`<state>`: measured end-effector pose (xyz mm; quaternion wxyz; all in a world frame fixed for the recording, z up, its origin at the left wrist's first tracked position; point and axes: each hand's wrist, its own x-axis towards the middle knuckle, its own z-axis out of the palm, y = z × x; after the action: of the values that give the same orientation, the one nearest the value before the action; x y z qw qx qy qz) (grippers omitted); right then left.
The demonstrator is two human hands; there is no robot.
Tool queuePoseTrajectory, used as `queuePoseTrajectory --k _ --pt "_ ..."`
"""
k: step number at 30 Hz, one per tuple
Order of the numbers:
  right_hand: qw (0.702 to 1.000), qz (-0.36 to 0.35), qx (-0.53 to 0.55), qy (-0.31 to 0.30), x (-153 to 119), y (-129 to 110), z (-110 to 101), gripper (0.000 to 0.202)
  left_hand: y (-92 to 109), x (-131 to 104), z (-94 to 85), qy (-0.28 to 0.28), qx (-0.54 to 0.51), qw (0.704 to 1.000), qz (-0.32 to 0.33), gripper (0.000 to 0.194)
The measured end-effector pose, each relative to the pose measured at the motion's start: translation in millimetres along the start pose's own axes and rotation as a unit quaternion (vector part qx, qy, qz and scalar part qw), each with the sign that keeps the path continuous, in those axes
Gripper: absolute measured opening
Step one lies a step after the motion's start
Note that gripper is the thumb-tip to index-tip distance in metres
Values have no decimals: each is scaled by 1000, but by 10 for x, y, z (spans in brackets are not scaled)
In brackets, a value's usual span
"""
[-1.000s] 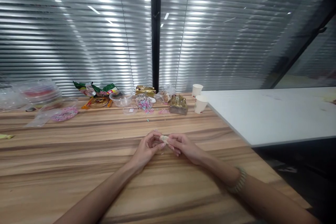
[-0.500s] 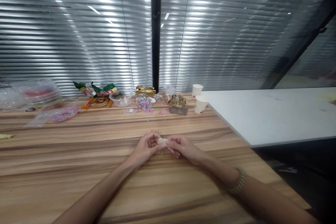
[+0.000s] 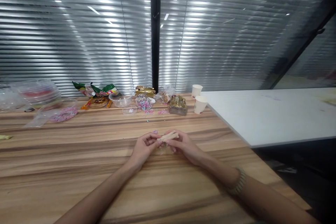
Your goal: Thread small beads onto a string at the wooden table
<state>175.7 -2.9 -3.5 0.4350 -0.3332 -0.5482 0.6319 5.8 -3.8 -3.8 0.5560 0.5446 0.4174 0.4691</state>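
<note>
Near the middle of the wooden table point(image 3: 126, 189), a pale, cream-coloured strip point(image 3: 169, 135) is held between both hands. My left hand point(image 3: 145, 148) pinches its left end with thumb and fingertips. On the other side my right hand point(image 3: 186, 147), with a braided band on the wrist, has its fingers closed on the strip. What the strip is made of cannot be made out. A small pinkish piece point(image 3: 155, 132) lies just behind the fingertips.
Along the back stand two paper cups point(image 3: 201, 104), a gold wrapped block point(image 3: 178, 105), a clear bowl point(image 3: 122, 99), green snack bags point(image 3: 105, 90) and a tub of pink pieces point(image 3: 64, 113). A white table point(image 3: 278, 119) adjoins at right.
The pale piece, small and bunched between the fingertips before, now shows as a longer strip reaching over my right fingers. The small pinkish piece behind the hands has come into view.
</note>
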Motion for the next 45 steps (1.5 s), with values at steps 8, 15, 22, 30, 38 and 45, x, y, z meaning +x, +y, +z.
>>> queuePoseTrajectory --k 8,15,22,30,38,45 --pt "995 32 89 30 31 13 -23 24 -62 -16 39 8 -62 998 -25 28" --pt "996 33 77 41 38 52 -20 30 -63 -37 78 -38 14 999 9 24" --pt "992 -1 57 115 76 72 -47 34 -78 22 -64 41 185 975 119 26" --pt "995 3 -32 97 55 31 -21 35 -134 111 -255 65 392 901 173 20" --pt "993 -8 -72 93 51 46 -18 39 -103 95 -209 -2 418 889 188 26" --pt "990 -28 -86 108 64 99 -56 37 -40 61 -205 43 288 945 150 17"
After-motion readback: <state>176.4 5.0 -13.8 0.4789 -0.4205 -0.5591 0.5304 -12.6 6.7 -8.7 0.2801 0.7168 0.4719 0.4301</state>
